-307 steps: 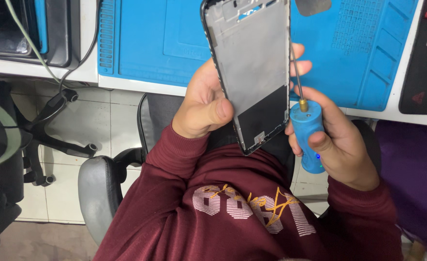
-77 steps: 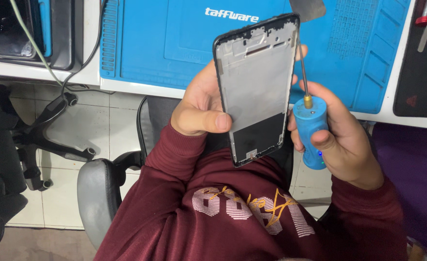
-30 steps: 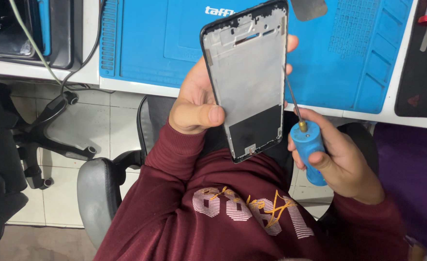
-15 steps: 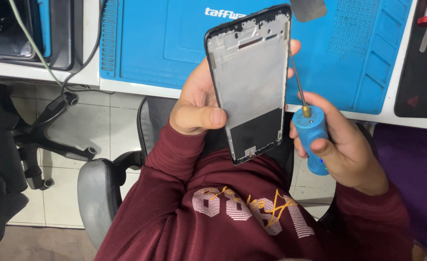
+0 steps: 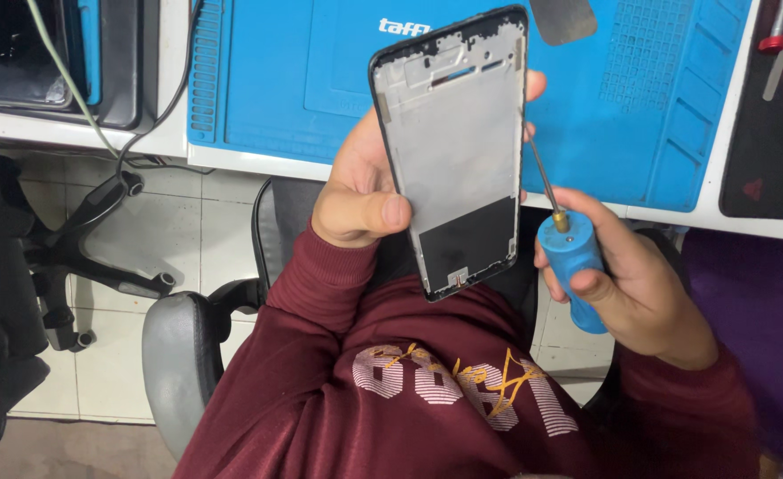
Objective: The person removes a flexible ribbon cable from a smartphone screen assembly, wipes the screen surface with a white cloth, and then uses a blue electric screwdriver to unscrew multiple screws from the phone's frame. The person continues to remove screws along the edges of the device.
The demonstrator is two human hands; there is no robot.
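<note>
The blue silicone work mat [image 5: 657,115] covers most of the white table [image 5: 764,222] ahead of me, its surface ribbed and gridded in moulded sections. Below it sits one grey padded chair [image 5: 178,355], and my maroon knit sleeves fill the lower view. One phone frame [image 5: 453,151] stands nearly upright above my lap: a flat rectangle with rounded corners, a thin black rim, a dull grey metal plate inside and a black patch near its lower end. My left hand [image 5: 356,191] wraps it from behind, thumb pressed on the left rim, fingertips showing past the right edge. My right hand [image 5: 635,288] is closed in a firm grip round one screwdriver [image 5: 569,257], a stubby smooth blue cylinder with a brass collar and a thin steel shaft whose tip reaches the frame's right edge.
</note>
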